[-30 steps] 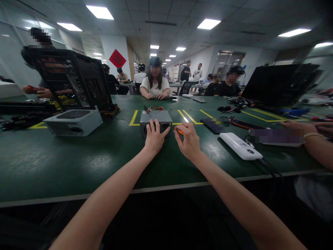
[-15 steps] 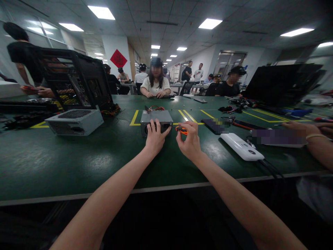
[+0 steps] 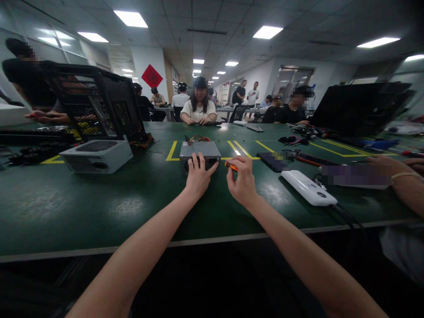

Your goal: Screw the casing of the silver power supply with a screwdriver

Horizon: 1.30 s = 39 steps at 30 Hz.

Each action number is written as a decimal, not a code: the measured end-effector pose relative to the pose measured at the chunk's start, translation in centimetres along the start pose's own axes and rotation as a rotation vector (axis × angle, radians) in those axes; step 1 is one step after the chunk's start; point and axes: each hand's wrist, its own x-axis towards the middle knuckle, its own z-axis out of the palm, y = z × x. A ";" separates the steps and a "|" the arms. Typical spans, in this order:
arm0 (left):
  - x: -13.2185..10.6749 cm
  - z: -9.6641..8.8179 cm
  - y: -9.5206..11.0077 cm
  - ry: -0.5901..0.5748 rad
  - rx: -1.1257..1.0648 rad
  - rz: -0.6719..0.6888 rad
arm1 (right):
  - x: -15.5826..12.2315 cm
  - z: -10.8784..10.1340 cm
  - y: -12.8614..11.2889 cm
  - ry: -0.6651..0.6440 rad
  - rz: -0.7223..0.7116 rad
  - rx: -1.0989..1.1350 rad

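A small grey power supply box (image 3: 199,151) with red and yellow wires at its back sits on the green table (image 3: 99,203), straight ahead of me. My left hand (image 3: 198,176) presses on its near face, fingers spread over the front. My right hand (image 3: 241,182) is closed on an orange-handled screwdriver (image 3: 231,165), whose tip points at the box's right front corner.
A second, larger power supply (image 3: 97,155) and an open black computer case (image 3: 96,104) stand at the left. A white power strip (image 3: 308,188), a dark phone (image 3: 274,160) and tools lie at the right, beside a co-worker's forearm (image 3: 402,185). Several people sit across the table.
My right hand's fingers have shifted on the screwdriver handle, turning it slightly. My left hand stays on the box. The person at far left has moved a little.
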 end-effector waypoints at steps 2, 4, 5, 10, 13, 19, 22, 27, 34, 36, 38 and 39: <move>0.0 0.0 0.0 0.002 0.001 0.001 | 0.1 -0.1 0.0 0.041 0.029 -0.009; 0.0 0.0 0.0 0.001 0.009 -0.003 | 0.1 -0.1 0.1 0.028 0.038 -0.023; 0.0 -0.1 0.1 0.000 0.012 -0.005 | 0.1 -0.1 0.2 0.012 0.033 -0.027; 0.0 -0.1 0.2 0.011 0.029 -0.011 | -0.1 0.0 0.3 0.005 -0.011 -0.002; 0.0 -0.1 0.2 0.009 0.029 -0.012 | -0.2 0.0 0.2 -0.030 0.012 -0.037; 0.0 -0.1 0.1 -0.001 0.003 -0.007 | -0.2 0.0 0.2 -0.015 -0.003 -0.033; 0.0 -0.1 0.1 0.011 0.034 -0.007 | -0.2 0.1 0.3 -0.055 -0.008 -0.042; 0.1 -0.2 0.1 0.003 0.061 0.001 | 0.0 -0.4 0.5 0.001 -0.040 0.045; 0.3 -0.3 0.0 -0.048 0.055 -0.011 | 3.9 -0.3 3.0 0.268 0.653 0.433; 0.3 -0.6 -0.1 -0.030 0.028 -0.013 | 5.3 1.1 4.2 0.085 1.116 0.595; 0.4 -1.2 -0.5 -0.010 -0.013 -0.023 | 6.2 2.9 5.2 -0.041 1.229 0.667; 0.4 -1.4 -0.8 -0.005 -0.035 -0.034 | 6.4 3.7 5.5 -0.086 1.268 0.688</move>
